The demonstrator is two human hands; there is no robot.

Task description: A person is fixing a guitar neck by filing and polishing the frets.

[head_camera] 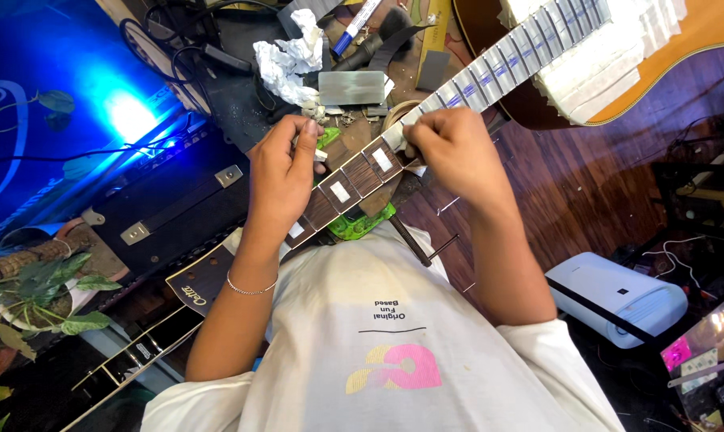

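Fingers, left hand (280, 172): they curl around the near edge of the guitar neck (354, 182), and the thumb and forefinger pinch a small white piece at the tip, close to a green object behind the neck.
Fingers, right hand (452, 150): they are bent and pressed together on the end of a white tape strip (396, 136) that lies across the fretboard; the tips hide the exact place where they hold it.
Guitar neck: it runs in a diagonal line from the person's chest up to the right, between both hands. The part near the hands is bare dark wood with pale rectangular inlays. The part further up is covered with white tape between the frets.
Guitar body (618, 56): it lies at the top right, orange-brown, with more white tape around the place where the neck joins.
Green support (360, 222): a bright green piece sits under the neck, just below the hands.
Bench (242, 96): it is dark and crowded. Crumpled white paper (286, 60), a grey metal block (352, 86) and a blue and white marker (359, 24) lie beyond the left hand.
Left wrist: it wears a thin bracelet (250, 288).
Surroundings: a black case (170, 208) with metal fittings is on the left, a blue light (130, 116) shines behind it, and a white appliance (618, 296) stands on the floor at the right.
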